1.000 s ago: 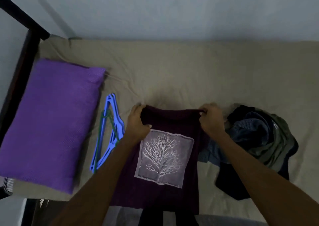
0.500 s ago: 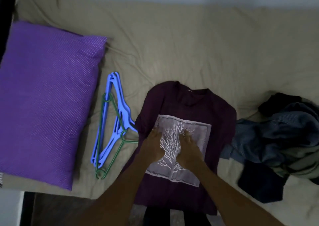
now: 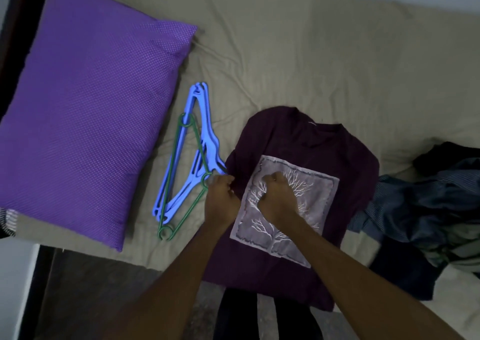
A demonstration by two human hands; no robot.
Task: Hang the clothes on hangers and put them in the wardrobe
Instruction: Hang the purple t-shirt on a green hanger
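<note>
A maroon T-shirt [image 3: 293, 137] with a pale tree print lies flat on the bed, collar away from me, its hem hanging over the near edge. My right hand [image 3: 278, 196] rests on the print with its fingers curled into the fabric, which wrinkles beneath it. My left hand [image 3: 220, 200] is at the shirt's left edge, with bent fingertips touching the hook of a green hanger [image 3: 189, 209]. Whether it grips the hook is unclear. Blue hangers [image 3: 200, 142] lie stacked with the green one, just left of the shirt.
A large purple pillow [image 3: 88, 111] fills the left of the beige bed [image 3: 311, 53]. A heap of dark blue, striped and olive clothes [image 3: 436, 209] lies right of the shirt. A dark bed frame [image 3: 15, 22] runs along the far left. Floor shows below.
The shirt, held up by its shoulders a second ago, now lies flat. Both hands then pressed on the print. My left hand has since slid left to the green hanger, and my right fingers have curled.
</note>
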